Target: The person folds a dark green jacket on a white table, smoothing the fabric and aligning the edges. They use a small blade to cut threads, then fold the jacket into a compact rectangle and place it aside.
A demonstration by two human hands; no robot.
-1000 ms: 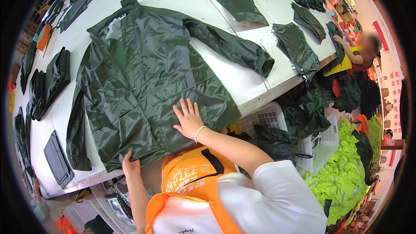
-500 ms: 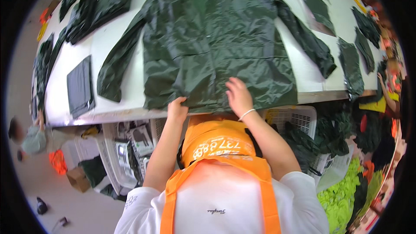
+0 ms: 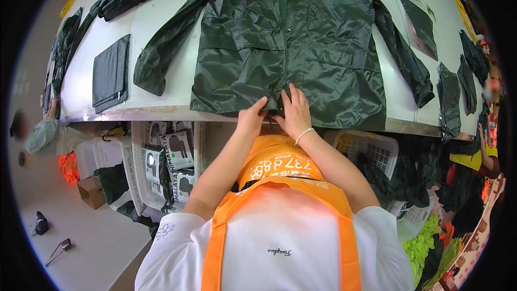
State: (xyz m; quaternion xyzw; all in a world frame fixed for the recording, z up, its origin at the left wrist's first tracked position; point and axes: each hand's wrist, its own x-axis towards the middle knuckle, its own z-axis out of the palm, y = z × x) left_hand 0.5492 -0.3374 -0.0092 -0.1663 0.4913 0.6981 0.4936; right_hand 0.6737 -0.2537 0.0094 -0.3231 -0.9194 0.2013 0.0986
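Dark green jacket (image 3: 334, 48) laid on white bench (image 3: 145, 35), hem at near edge. Front opening's hem touched by left hand (image 3: 250, 120) and right hand (image 3: 295, 112); whether either grip is closed can't be told. Lettering carried on orange apron (image 3: 283, 164), white shirt (image 3: 274, 226), packages (image 3: 179, 151) below.

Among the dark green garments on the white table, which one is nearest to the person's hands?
The spread-out jacket, sleeves to both sides: the left hand and right hand are at its lower front edge. The other garments lie farther away.
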